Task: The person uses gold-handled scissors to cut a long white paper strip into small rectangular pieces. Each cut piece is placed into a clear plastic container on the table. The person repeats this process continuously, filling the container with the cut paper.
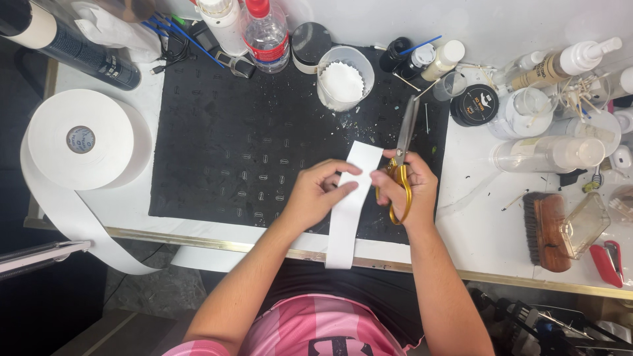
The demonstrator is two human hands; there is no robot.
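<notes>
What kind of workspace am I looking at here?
Probably a craft or salon-supply bench: a black mat, a big roll of white strip, crowded bottles, a brush.

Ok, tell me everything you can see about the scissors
The scissors have long, pale grey metal blades and shiny gold-coloured handles. The right hand grips them by the handle loops, fingers through. The blades look shut or nearly so and point up and away from the person, over the black mat. The handles sit just right of the white paper strip, which the left hand pinches; whether the blades touch the strip is unclear.
</notes>
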